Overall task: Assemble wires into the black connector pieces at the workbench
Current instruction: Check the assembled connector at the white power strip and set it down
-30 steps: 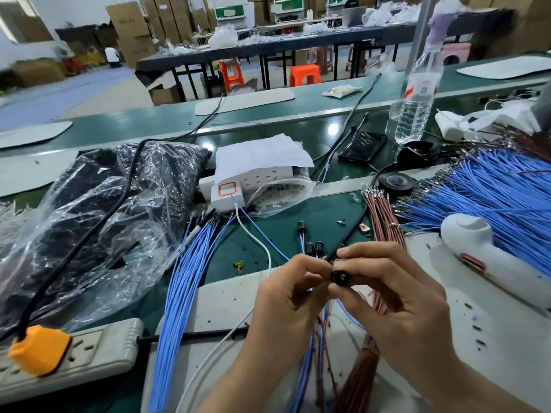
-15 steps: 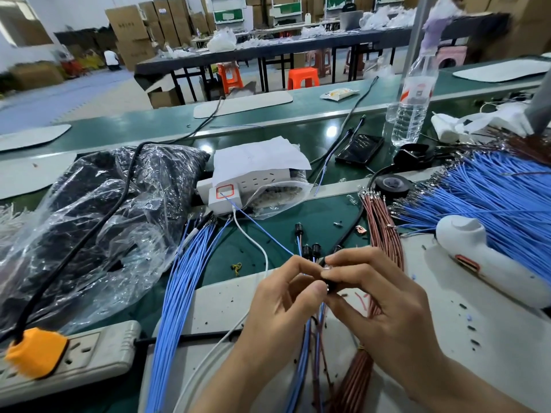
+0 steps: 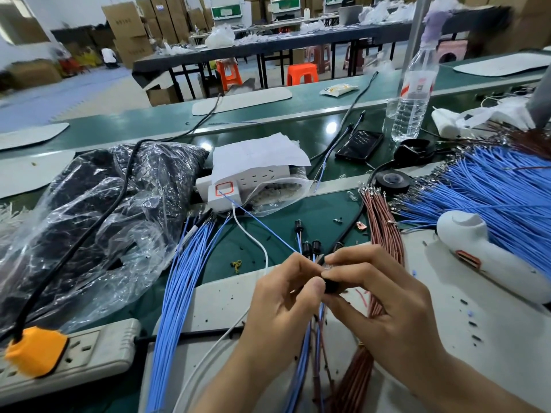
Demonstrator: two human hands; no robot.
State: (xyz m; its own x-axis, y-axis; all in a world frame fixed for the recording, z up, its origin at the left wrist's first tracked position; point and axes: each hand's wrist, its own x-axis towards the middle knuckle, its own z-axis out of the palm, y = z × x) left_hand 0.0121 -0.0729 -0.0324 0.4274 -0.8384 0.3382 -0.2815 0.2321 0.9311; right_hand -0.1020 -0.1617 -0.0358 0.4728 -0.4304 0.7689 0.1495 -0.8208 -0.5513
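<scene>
My right hand (image 3: 384, 296) pinches a small black connector piece (image 3: 330, 286) between thumb and fingers, just above the pale mat. My left hand (image 3: 283, 299) pinches thin wire at the connector's left side; blue and brown wires (image 3: 319, 329) hang down from between the two hands. Three finished black connectors (image 3: 311, 245) on wires lie on the green bench right behind my fingers. A bundle of brown wires (image 3: 383, 222) runs past my right hand. Blue wires lie in a bundle (image 3: 182, 281) at the left and in a big heap (image 3: 489, 195) at the right.
A crumpled plastic bag (image 3: 89, 222) covers the left bench, with a power strip (image 3: 89, 353) and orange plug (image 3: 35, 350) in front. A white socket block (image 3: 238, 186), phone (image 3: 359, 144), water bottle (image 3: 413, 96), black tape roll (image 3: 392, 180) and white handheld tool (image 3: 483, 254) surround the work spot.
Both hands stay together on the connector and have shifted slightly toward me and lower. The connector's round face, visible a second ago, is now mostly covered by my fingers.
</scene>
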